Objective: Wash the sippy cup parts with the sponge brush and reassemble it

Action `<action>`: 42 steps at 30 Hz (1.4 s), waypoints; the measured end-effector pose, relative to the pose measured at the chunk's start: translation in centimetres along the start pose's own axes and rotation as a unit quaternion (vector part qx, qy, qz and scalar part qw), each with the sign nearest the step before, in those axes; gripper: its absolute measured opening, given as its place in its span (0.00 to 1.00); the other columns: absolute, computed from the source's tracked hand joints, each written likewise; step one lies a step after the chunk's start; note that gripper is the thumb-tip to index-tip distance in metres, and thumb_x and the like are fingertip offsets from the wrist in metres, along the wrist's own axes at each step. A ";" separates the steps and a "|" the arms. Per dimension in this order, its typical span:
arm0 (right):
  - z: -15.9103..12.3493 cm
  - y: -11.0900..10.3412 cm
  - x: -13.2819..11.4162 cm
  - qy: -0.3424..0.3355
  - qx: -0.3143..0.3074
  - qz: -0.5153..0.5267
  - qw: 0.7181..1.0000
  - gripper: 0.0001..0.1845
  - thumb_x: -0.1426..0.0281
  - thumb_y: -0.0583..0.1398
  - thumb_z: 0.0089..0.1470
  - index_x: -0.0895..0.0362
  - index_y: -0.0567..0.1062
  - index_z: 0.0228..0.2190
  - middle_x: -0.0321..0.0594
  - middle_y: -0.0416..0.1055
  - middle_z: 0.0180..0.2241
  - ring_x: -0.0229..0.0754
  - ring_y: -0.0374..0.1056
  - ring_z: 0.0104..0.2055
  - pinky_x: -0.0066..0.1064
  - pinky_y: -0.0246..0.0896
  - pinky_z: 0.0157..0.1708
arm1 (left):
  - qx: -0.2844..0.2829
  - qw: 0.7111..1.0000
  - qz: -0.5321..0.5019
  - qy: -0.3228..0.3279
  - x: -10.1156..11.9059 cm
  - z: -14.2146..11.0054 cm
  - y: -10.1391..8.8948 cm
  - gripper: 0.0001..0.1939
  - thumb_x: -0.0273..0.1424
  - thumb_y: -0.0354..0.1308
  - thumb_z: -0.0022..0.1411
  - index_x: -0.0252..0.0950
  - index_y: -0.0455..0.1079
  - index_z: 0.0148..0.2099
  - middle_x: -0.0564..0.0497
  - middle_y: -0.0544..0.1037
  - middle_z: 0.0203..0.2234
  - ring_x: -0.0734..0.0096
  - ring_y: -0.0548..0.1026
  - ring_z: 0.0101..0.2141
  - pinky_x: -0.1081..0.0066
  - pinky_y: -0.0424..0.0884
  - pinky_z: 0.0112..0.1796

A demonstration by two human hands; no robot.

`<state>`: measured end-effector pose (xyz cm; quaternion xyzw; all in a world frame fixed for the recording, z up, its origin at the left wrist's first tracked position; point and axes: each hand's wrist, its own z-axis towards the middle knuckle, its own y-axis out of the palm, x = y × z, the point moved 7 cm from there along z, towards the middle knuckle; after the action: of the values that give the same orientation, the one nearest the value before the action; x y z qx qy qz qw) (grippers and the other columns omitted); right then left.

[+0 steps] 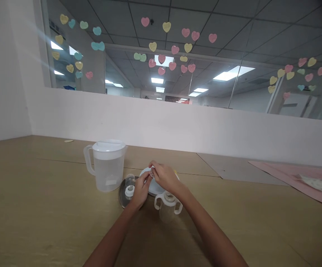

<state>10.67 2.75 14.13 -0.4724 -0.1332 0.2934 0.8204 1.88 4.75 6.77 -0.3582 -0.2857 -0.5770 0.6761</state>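
Here we pinch a small white ring [152, 171] between both hands, left hand [140, 191] and right hand [165, 178], above the worktop [38, 207], right of the water jug [107, 165], beyond the two-handled cup [168, 205].

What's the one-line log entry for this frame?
left hand: on small white part | right hand: pinching same part | handled cup: upright, below hands | pitcher: left, lidded | table

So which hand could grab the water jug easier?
Probably the left hand. The jug stands on the table to its left, apart from it, while the right hand is farther away, and both pinch a small white part.
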 end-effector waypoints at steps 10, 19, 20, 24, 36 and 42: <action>-1.8 -4.5 -2.5 -0.083 0.221 0.031 0.971 0.15 0.80 0.48 0.50 0.57 0.71 0.35 0.37 0.71 0.26 0.35 0.66 0.27 0.24 0.54 0.29 | 0.013 0.999 0.011 0.030 0.9 0.0 0.1 0.16 0.41 0.47 0.59 0.34 0.65 0.30 0.50 0.72 0.26 0.68 0.69 0.31 0.72 0.65 0.33; -3.7 -7.4 -4.9 -0.151 0.320 -0.014 0.935 0.15 0.80 0.47 0.50 0.57 0.71 0.29 0.36 0.68 0.23 0.36 0.61 0.26 0.26 0.53 0.27 | 0.013 0.999 0.011 0.043 1.5 0.1 0.2 0.13 0.37 0.47 0.59 0.35 0.67 0.31 0.50 0.73 0.28 0.67 0.69 0.32 0.71 0.66 0.35; -4.0 -7.8 -5.3 -0.159 0.327 -0.022 0.931 0.14 0.80 0.47 0.50 0.57 0.71 0.27 0.36 0.67 0.22 0.36 0.60 0.25 0.26 0.52 0.27 | 0.010 0.999 0.013 0.041 1.5 0.0 0.3 0.13 0.37 0.47 0.59 0.35 0.67 0.31 0.50 0.74 0.28 0.67 0.69 0.32 0.71 0.66 0.35; -4.9 -8.9 -6.5 -0.183 0.351 -0.045 0.917 0.14 0.80 0.47 0.52 0.57 0.70 0.25 0.36 0.64 0.20 0.36 0.59 0.24 0.26 0.52 0.26 | 0.004 0.999 0.009 0.041 1.6 0.0 0.2 0.12 0.37 0.49 0.59 0.34 0.68 0.32 0.48 0.74 0.28 0.65 0.70 0.33 0.69 0.66 0.36; -7.5 -12.4 -2.1 -0.101 0.527 -0.030 0.843 0.14 0.80 0.50 0.53 0.55 0.73 0.31 0.37 0.66 0.21 0.34 0.63 0.25 0.25 0.53 0.27 | 0.053 0.998 0.024 0.026 -0.3 -0.3 -0.6 0.15 0.38 0.49 0.60 0.35 0.72 0.40 0.47 0.77 0.35 0.65 0.73 0.38 0.68 0.66 0.41; -1.6 -4.8 11.0 0.183 0.284 0.102 0.936 0.15 0.70 0.49 0.53 0.59 0.73 0.37 0.33 0.62 0.17 0.36 0.57 0.19 0.26 0.50 0.23 | 0.074 0.997 -0.017 0.007 -1.3 -0.5 -0.7 0.14 0.38 0.51 0.58 0.34 0.71 0.38 0.47 0.78 0.32 0.65 0.74 0.36 0.69 0.68 0.39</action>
<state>21.89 6.44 16.74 -0.2760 0.1571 0.3093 0.8964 0.95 5.01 5.53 -0.2983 -0.3291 -0.5678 0.6931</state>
